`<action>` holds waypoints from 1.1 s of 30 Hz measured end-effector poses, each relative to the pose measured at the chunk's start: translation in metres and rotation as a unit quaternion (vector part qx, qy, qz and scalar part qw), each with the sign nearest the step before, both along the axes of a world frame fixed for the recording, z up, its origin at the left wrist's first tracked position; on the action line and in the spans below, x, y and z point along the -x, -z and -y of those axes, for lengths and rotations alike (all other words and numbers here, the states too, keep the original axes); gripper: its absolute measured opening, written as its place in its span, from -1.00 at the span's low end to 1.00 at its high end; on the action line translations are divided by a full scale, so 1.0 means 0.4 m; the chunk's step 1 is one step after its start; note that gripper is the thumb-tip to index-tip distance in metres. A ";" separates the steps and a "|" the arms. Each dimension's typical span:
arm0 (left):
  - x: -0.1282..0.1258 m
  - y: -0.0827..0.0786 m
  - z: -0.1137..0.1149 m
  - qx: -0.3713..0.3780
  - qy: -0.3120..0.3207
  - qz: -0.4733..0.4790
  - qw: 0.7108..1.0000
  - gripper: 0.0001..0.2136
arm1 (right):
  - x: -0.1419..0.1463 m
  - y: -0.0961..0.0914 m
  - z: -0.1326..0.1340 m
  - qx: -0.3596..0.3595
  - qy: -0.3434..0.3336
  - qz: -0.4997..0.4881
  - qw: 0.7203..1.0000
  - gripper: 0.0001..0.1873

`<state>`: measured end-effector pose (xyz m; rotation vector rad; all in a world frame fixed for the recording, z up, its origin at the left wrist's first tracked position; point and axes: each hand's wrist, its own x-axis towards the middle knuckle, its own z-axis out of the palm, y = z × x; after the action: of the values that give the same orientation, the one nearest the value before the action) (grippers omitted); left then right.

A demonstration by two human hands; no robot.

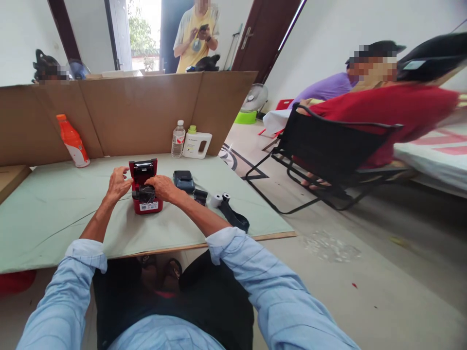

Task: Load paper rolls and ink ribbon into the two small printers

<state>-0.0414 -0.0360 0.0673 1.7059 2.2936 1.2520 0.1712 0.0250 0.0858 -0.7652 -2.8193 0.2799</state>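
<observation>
Left hand [119, 183] is hanging with fingers spread, right by the raised lid [143, 167] of the red machine [149, 206]. That's sitting on the table [65, 209], so opening it looks done, but the lid's not sitting shut yet. Right hand [163, 186] is working over the dark insides [146, 195], can't tell if it's pinching anything. Dark gadget [184, 181] and white roll [216, 200] are lying further right.

Watching remotely, I'd call this a makeshift workroom: a flat, pale-green-covered desk [69, 209], a tall brown cardboard partition [138, 114], a dark-brown door [260, 36], a person in red [386, 114] on a black fabric folding chair [328, 146].
</observation>
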 end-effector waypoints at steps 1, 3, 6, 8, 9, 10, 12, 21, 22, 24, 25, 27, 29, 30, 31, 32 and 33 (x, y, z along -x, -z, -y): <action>0.004 0.001 -0.006 0.008 -0.004 0.016 1.000 -0.56 | 0.004 -0.002 -0.001 -0.002 0.003 0.007 1.000 -0.70; 0.004 0.006 -0.015 0.028 0.001 0.038 0.999 -0.55 | 0.011 -0.007 -0.004 -0.004 0.015 0.016 1.000 -0.70; -0.005 0.017 -0.016 0.035 0.011 0.034 0.999 -0.67 | 0.014 -0.010 -0.009 -0.008 0.041 0.003 0.999 -0.67; -0.011 0.024 -0.012 0.028 0.012 0.031 0.999 -0.69 | 0.013 -0.009 -0.009 -0.011 0.041 0.001 0.999 -0.65; -0.013 0.027 -0.010 0.027 0.011 0.033 0.999 -0.68 | 0.012 -0.007 -0.008 -0.011 0.035 0.005 0.999 -0.64; -0.014 0.030 -0.009 0.030 0.011 0.036 0.999 -0.66 | 0.011 -0.005 -0.006 -0.011 0.027 0.012 1.000 -0.63; -0.014 0.035 -0.006 0.039 0.018 0.041 0.998 -0.67 | 0.007 -0.002 -0.001 -0.005 0.012 0.021 1.000 -0.61; 0.013 0.039 -0.029 -0.006 -0.012 0.072 0.997 -0.41 | -0.025 0.031 0.010 0.011 -0.028 -0.063 0.998 -0.53; 0.019 0.034 -0.040 -0.015 -0.009 0.086 0.996 -0.34 | -0.028 0.042 0.013 -0.002 -0.030 -0.080 0.996 -0.55; 0.031 0.023 -0.063 -0.027 0.026 0.118 0.992 -0.26 | -0.036 0.066 0.022 -0.033 -0.029 -0.109 0.993 -0.61; 0.036 0.017 -0.073 -0.030 0.052 0.135 0.989 -0.24 | -0.039 0.078 0.027 -0.047 -0.030 -0.121 0.991 -0.63; 0.042 0.007 -0.083 -0.034 0.106 0.165 0.980 -0.23 | -0.045 0.101 0.039 -0.070 -0.034 -0.138 0.987 -0.63; 0.044 0.002 -0.072 -0.032 0.145 0.178 0.973 -0.24 | -0.050 0.121 0.049 -0.084 -0.040 -0.156 0.983 -0.61; 0.043 0.001 -0.057 -0.028 0.160 0.178 0.971 -0.24 | -0.052 0.129 0.053 -0.089 -0.044 -0.167 0.981 -0.61; 0.043 0.001 -0.038 -0.022 0.172 0.174 0.969 -0.23 | -0.054 0.137 0.057 -0.092 -0.047 -0.176 0.979 -0.60; 0.041 0.002 -0.014 -0.012 0.184 0.165 0.969 -0.22 | -0.056 0.144 0.061 -0.095 -0.050 -0.185 0.977 -0.60; 0.039 0.003 0.011 0.001 0.197 0.152 0.969 -0.20 | -0.057 0.150 0.065 -0.098 -0.051 -0.191 0.975 -0.61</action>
<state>-0.0571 -0.0405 0.0660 1.7126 1.6851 1.3108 0.1941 -0.0009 0.0260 -0.4656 -2.4764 0.1412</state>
